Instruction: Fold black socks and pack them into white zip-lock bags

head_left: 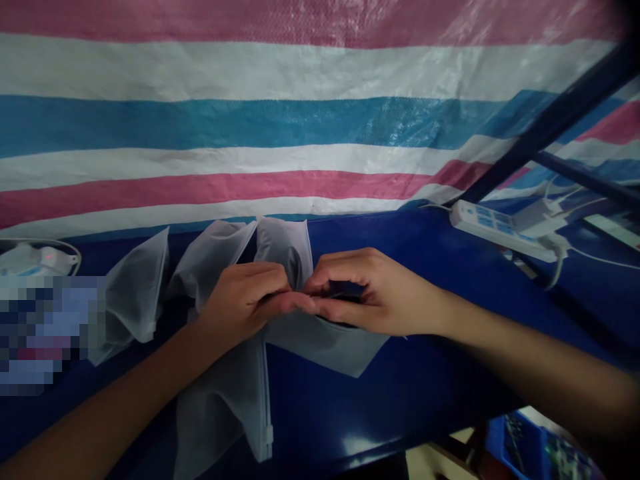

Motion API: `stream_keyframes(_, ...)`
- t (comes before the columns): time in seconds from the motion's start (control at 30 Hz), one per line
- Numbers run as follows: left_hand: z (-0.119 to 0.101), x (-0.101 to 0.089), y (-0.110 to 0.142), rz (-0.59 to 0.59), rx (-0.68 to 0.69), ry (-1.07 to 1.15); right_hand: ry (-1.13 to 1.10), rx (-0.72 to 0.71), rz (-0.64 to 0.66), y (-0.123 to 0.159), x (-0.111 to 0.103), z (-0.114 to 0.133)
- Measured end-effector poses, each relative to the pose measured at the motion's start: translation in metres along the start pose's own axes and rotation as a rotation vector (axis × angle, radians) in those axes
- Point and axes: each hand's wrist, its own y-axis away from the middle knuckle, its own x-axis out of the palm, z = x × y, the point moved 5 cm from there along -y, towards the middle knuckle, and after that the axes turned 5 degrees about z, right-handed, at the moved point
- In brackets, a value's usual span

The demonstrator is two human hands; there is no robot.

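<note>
My left hand [245,300] and my right hand [370,293] meet at the middle of a dark blue table [440,280]. Both have fingers curled and pinch the mouth of a frosted plastic zip bag [330,343] that lies under them. A small dark item [345,290] shows between the right fingers at the bag's opening; I cannot make out what it is. Another frosted bag [285,250] stands just behind the hands.
More frosted zip bags lie to the left [135,293] and hang over the near edge [225,400]. A white power strip [505,230] with plugs sits at right. A striped pink, white and blue tarp [250,120] forms the back wall. A blue crate [540,447] sits below right.
</note>
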Motion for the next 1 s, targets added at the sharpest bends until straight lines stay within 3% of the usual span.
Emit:
stream_keyframes(0.23, -0.002, -0.001, 0.0, -0.03, 0.035, -0.061, 0.169, 0.027, 0.02, -0.017, 0.003, 0.014)
stream_keyframes(0.53, -0.004, 0.0, 0.001, -0.036, 0.031, -0.062, 0.261, 0.048, 0.085, -0.003, -0.005, 0.019)
stream_keyframes(0.8, -0.001, 0.006, -0.002, 0.074, 0.041, 0.113, 0.255, 0.009, 0.066, 0.004, -0.007, 0.015)
stream_keyframes(1.0, -0.004, 0.005, -0.001, 0.029, 0.058, 0.103, 0.259, 0.036, 0.109, 0.008, -0.014, 0.016)
